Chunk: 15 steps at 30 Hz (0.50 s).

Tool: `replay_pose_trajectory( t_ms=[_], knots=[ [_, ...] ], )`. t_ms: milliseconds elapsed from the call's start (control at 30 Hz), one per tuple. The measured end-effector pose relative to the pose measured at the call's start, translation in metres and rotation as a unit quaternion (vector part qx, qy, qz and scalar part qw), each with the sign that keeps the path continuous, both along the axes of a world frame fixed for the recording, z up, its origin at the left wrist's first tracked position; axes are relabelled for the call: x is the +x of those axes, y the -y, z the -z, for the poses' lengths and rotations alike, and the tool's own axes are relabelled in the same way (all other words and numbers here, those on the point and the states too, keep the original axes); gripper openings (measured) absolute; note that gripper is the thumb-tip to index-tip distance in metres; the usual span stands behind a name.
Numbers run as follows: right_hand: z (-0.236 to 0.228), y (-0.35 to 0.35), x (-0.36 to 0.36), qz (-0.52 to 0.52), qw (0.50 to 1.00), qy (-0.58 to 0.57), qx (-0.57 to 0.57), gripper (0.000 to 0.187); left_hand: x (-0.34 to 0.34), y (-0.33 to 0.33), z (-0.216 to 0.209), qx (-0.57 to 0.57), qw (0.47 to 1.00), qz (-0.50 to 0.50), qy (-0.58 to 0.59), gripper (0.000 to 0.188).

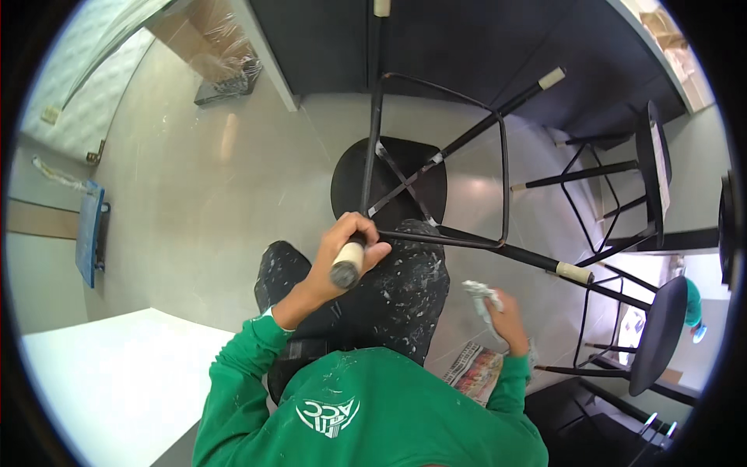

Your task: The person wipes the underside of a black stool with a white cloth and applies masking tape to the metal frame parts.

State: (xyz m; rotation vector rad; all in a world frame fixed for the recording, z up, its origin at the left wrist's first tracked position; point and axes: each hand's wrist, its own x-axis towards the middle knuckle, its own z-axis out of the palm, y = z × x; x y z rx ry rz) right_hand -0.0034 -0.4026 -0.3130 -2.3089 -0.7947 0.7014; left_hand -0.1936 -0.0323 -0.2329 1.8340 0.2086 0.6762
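Observation:
A black bar stool (pixel 352 180) is upside down in front of me, its seat down on the floor and its legs pointing up. The legs end in cream-coloured tips (pixel 573 272), and a thin black footrest frame (pixel 504 179) runs around them. My left hand (pixel 331 253) is closed round the nearest leg, just behind its cream band and dark end. In my right hand (pixel 510 323) is a crumpled white cloth (pixel 479 293), held off to the right, apart from the stool. Beneath that hand lies a printed newspaper (pixel 476 371) on the floor.
More black stools (pixel 657 335) stand along the right side. A dark panelled cabinet (pixel 327 47) bounds the far side. At left are a blue wheeled dolly (pixel 90 233) and a white surface (pixel 124 381). Far left, plastic-wrapped cardboard (pixel 191 43) rests. Another person's green sleeve (pixel 692 302) shows at far right.

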Motion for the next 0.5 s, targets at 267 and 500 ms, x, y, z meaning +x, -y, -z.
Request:
replay_pose_trajectory(
  t_ms=[267,500],
  knots=[
    [-0.133,-0.099,-0.046,0.249,0.742,-0.243,0.573,0.051,-0.085,-0.070,0.053,-0.243,0.952,0.100,-0.160,0.064],
    [-0.159,-0.325,-0.023,0.102,0.801,-0.346,0.478,0.048,0.015,-0.138,0.046,-0.467,0.846,0.212,0.142,0.076]
  ],
)
